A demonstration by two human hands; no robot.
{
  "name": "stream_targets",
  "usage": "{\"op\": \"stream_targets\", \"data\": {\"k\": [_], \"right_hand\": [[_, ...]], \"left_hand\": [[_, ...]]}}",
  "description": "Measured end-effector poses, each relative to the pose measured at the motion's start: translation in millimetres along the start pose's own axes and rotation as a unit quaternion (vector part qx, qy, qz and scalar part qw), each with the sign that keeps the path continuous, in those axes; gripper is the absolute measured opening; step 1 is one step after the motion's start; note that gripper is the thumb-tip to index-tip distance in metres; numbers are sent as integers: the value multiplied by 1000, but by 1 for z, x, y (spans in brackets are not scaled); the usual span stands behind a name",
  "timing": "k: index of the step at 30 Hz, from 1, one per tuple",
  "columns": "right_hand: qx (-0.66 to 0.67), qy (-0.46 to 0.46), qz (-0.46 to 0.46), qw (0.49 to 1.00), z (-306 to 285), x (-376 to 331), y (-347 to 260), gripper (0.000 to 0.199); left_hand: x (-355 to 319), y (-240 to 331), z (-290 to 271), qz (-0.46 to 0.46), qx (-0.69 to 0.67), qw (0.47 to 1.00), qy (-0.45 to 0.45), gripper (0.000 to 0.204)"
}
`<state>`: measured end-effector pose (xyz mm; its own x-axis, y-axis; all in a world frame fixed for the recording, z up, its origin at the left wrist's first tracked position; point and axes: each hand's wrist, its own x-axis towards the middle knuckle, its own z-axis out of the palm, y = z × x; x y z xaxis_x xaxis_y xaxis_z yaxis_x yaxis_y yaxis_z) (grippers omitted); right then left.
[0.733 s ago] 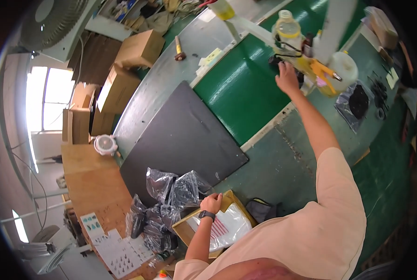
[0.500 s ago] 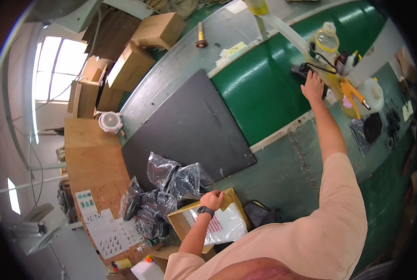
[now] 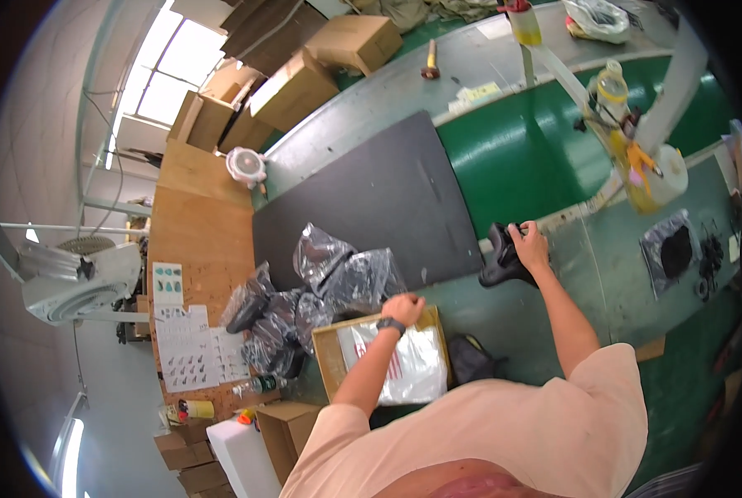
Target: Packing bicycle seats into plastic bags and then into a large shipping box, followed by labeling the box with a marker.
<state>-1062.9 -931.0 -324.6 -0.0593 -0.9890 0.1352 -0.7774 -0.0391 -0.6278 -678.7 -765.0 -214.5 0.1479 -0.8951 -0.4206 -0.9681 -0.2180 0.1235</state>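
Note:
My right hand (image 3: pixel 531 247) is closed around a dark black shoe (image 3: pixel 501 264), held near the belt's front edge, right of the grey-black mat (image 3: pixel 363 199). Part of the shoe is hidden behind my fingers. My left hand (image 3: pixel 403 308), with a watch on its wrist, is curled at the far edge of an open cardboard box (image 3: pixel 324 365). White plastic bags (image 3: pixel 417 361) lie flat inside that box. What the left fingers grip, if anything, is hidden. Left of the box, several dark items in clear plastic bags (image 3: pixel 358 282) sit heaped together.
A green conveyor belt (image 3: pixel 512 162) runs beyond the mat. On the right stand a bottle of yellowish liquid (image 3: pixel 610 87) and an orange-handled tool (image 3: pixel 639 158) by a post. A small fan (image 3: pixel 246 168) and printed sheets (image 3: pixel 192 349) are on the wooden board at left.
My right hand has come back from beside the post at far right, bringing the black shoe nearer to me. My left hand stays at the box. The whole view has shifted.

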Motion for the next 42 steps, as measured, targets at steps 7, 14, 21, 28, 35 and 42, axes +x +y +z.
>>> {"op": "stream_targets", "data": {"k": [7,14,21,28,35,42], "right_hand": [[584,-118,471,650,-27,-239,70,59],[479,-244,502,678,-133,-390,57,75],[29,-152,244,957,-25,-438,-10,118],[-77,-95,231,965,-36,-409,-90,87],[660,-299,538,431,-113,-484,-139,72],[701,-273,567,334,-87,-550,-153,74]], "left_hand": [[-14,-7,27,43,-70,980,184,35],[-75,-19,48,191,-59,901,385,39],[-150,-79,138,163,-181,930,277,43],[-181,-111,196,1,-278,960,32,31],[-206,-137,206,75,-250,953,153,30],[-190,-156,235,93,-295,937,160,21]]}}
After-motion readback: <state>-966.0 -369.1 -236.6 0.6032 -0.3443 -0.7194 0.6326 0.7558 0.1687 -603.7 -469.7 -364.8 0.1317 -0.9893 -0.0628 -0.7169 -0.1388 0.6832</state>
